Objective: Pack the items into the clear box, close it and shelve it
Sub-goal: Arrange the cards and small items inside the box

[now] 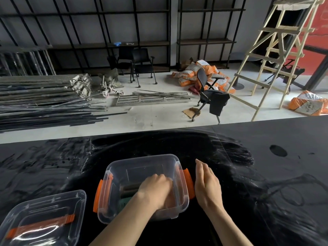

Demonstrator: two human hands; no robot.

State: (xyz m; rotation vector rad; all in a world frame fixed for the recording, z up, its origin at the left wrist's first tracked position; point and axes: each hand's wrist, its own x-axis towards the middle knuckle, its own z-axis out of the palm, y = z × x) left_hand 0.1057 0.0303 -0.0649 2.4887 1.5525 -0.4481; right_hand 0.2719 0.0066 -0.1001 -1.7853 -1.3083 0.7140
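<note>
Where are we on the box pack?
Some items are already in the clear box. In hand: left hand is inside arranging them; right hand rests by the orange latch. Left: the lid lies beside the box, so closing and shelving remain.

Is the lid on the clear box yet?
No, the lid lies on the table left of the open clear box.
</note>
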